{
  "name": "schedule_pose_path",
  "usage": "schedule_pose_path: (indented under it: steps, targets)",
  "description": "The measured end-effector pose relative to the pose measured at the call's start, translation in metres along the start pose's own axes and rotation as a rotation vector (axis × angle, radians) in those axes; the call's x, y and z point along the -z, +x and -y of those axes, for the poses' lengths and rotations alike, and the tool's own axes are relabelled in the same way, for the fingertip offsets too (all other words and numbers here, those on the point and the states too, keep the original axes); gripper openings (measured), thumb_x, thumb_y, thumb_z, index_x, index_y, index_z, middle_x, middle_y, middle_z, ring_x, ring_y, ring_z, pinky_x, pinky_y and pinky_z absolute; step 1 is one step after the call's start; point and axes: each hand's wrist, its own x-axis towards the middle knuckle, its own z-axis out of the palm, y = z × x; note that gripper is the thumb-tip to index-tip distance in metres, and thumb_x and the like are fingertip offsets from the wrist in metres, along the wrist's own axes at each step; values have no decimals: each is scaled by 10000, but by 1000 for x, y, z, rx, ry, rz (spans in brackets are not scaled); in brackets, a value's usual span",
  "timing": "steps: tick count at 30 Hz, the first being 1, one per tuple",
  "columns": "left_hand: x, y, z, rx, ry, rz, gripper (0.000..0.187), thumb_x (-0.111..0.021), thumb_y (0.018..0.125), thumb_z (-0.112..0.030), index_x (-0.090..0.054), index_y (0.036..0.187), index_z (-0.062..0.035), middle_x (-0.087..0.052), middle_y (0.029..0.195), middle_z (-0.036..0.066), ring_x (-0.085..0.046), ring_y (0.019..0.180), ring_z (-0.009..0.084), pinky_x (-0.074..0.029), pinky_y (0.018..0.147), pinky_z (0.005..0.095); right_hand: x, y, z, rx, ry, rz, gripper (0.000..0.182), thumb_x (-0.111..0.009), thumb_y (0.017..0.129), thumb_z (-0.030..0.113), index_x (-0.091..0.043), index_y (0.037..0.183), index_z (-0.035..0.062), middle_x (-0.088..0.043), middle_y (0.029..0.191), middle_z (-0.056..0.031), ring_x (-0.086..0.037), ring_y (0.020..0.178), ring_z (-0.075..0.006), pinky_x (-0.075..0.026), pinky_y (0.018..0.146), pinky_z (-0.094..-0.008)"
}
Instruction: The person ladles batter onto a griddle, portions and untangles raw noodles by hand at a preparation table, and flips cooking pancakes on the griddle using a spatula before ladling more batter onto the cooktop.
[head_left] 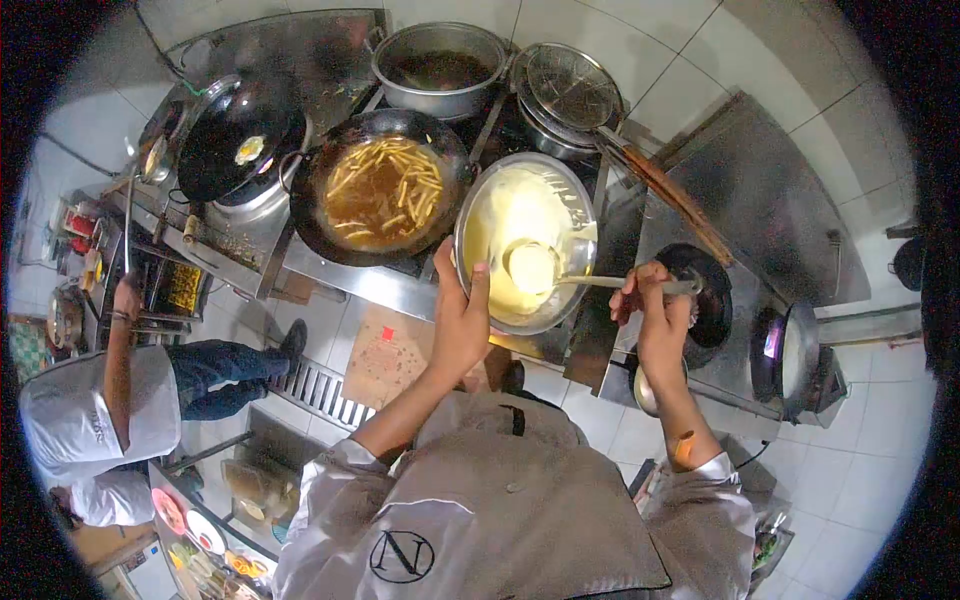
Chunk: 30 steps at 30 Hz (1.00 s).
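Observation:
My left hand grips the near left rim of a metal mixing bowl, thumb over the edge. Pale yellow batter coats the inside of the bowl. In my right hand is the handle of a ladle, fingers closed round it. The ladle's cup lies in the bowl, filled with batter. Just left of the bowl, a black wok holds fries in brown oil.
A large pot stands behind the wok. A wire strainer with a long wooden handle rests over a pot at the back. Another wok holds an egg at left. Black pans lie right. A co-worker stands at left, holding a long-handled tool.

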Motion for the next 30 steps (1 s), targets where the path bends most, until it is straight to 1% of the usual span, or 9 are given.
schedule_pose_path:
  steps: [5, 7, 8, 10, 13, 14, 17, 22, 30]
  targets:
    - [-4, -3, -19, 124, -210, 2, 518, -479, 1098, -308, -297, 1485, -17, -503, 1414, 255, -500, 1334, 352, -361, 1115, 402, 14, 25, 38, -48, -52, 2, 336, -440, 1099, 267, -558, 880, 42, -620, 729, -66, -591, 626, -133, -478, 582, -278]
    - [-7, -1, -39, 281, -239, -55, 552, -483, 1092, -372, -275, 1491, -51, -491, 1416, 232, -549, 1278, 344, -502, 1018, 419, 17, 38, 58, 72, -61, 0, 348, -439, 1084, 271, -570, 865, 35, -628, 692, -76, -577, 579, -142, -463, 564, -279]
    - [-8, 3, -31, 278, -233, -57, 552, -483, 1092, -372, -275, 1491, -51, -491, 1416, 232, -549, 1278, 344, -502, 1018, 419, 19, 44, 66, 137, -37, 29, 325, -454, 1064, 248, -578, 849, 38, -635, 693, -77, -576, 564, -141, -455, 552, -274]
    - [-11, 15, -7, 121, -185, -97, 576, -481, 1079, -419, -242, 1494, -98, -475, 1405, 232, -615, 1178, 356, -650, 775, 440, 24, 55, 88, 173, -57, 45, 327, -464, 1059, 257, -583, 846, 39, -637, 691, -75, -581, 564, -137, -450, 546, -268]
    - [-19, 15, -62, 285, -309, -132, 707, -528, 1057, -437, -159, 1602, -179, -428, 1495, 192, -541, 1293, 344, -623, 841, 507, 34, 75, 100, 220, -79, 77, 325, -481, 1048, 272, -597, 852, 41, -641, 689, -68, -588, 563, -129, -443, 537, -255]
    - [-19, 16, -66, 354, -371, -121, 705, -532, 1052, -440, -162, 1602, -200, -427, 1495, 184, -559, 1276, 364, -651, 781, 498, 37, 82, 100, 233, -80, 96, 321, -487, 1042, 278, -607, 861, 41, -644, 689, -64, -591, 561, -124, -441, 534, -247]
    - [-25, 21, -58, 197, -360, -207, 605, -486, 1072, -426, -191, 1518, -144, -432, 1438, 230, -634, 1143, 388, -669, 665, 474, 38, 97, 96, 207, -37, 97, 316, -501, 1031, 288, -619, 880, 37, -651, 694, -60, -599, 562, -118, -442, 532, -239]
    - [-26, 23, -38, 115, -353, -287, 576, -496, 1072, -417, -225, 1501, -144, -444, 1430, 204, -614, 1180, 375, -662, 723, 470, 33, 123, 67, 231, 40, 220, 313, -473, 1043, 267, -621, 896, 33, -665, 709, -61, -601, 556, -108, -447, 506, -237]
    - [-25, 10, -27, 305, -442, -235, 583, -506, 1059, -454, -202, 1465, -166, -456, 1425, 169, -617, 1181, 354, -665, 655, 483, 10, 142, 38, 201, 19, 289, 324, -475, 1054, 255, -625, 876, 29, -652, 695, -52, -590, 554, -92, -453, 504, -229]
